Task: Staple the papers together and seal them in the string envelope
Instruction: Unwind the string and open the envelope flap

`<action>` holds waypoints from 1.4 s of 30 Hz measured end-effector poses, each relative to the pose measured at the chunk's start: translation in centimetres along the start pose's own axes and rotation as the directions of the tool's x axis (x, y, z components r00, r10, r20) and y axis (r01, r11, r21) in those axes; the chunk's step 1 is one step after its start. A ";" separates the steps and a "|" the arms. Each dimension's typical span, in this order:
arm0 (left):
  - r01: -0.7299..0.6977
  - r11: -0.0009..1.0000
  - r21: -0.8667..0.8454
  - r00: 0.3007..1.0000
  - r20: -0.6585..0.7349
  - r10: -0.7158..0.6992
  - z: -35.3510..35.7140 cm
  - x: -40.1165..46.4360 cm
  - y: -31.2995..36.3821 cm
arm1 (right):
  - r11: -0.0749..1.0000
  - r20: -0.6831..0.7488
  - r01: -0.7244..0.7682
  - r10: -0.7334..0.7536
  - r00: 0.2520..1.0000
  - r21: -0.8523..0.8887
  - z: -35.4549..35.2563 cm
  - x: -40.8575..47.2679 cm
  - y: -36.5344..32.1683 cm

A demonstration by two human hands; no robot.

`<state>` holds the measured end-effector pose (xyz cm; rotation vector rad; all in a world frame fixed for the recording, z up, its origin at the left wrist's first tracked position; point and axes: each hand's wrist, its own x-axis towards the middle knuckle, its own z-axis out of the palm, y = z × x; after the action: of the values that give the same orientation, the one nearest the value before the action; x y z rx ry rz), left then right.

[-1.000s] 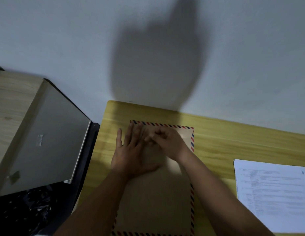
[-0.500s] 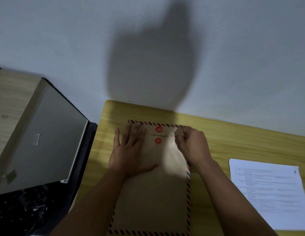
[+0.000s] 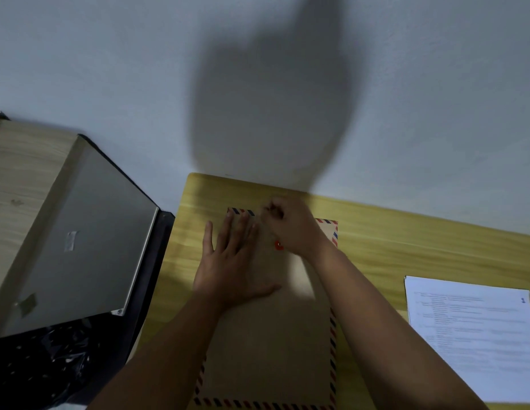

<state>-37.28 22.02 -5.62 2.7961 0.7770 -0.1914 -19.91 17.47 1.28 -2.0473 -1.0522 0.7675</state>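
Note:
A brown string envelope (image 3: pixel 272 344) with a red-and-blue striped border lies flat on the yellow wooden table (image 3: pixel 391 241). My left hand (image 3: pixel 231 261) presses flat on its upper left part, fingers straight. My right hand (image 3: pixel 293 223) hovers over the envelope's top edge with fingers curled in a pinch, blurred; the closure string itself is too thin to make out. One red button (image 3: pixel 278 245) of the closure peeks out under that hand; the other is hidden. A stack of printed white papers (image 3: pixel 470 335) rests at the table's right.
A closed silver laptop (image 3: pixel 77 244) sits on a lighter wooden surface at the left, with a black bag (image 3: pixel 51 365) below it. A grey wall rises right behind the table's far edge. No stapler is in view.
My right hand went from the envelope's right upper edge back left and up over the buttons, covering the top one. My left hand stayed pressed on the envelope.

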 end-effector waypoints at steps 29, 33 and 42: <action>-0.051 0.998 -0.045 0.987 -0.153 0.043 0.0 -0.4 0.0 | 0.714 -0.092 0.149 -0.287 0.953 -0.684 -5.5 -2.6 6.3; -0.016 1.000 -0.016 0.993 -0.116 0.014 -0.1 -0.1 0.2 | 0.627 0.038 0.156 -0.197 0.980 -0.763 -4.0 -4.1 6.9; 0.011 1.000 -0.014 0.995 -0.101 -0.012 0.4 -0.1 0.1 | 0.637 -0.023 0.132 -0.230 0.973 -0.759 -3.3 -3.8 9.7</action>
<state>-37.35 21.76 -5.92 2.8078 0.8137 -0.0471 -15.09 9.10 -3.77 -2.5554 -1.6769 0.0547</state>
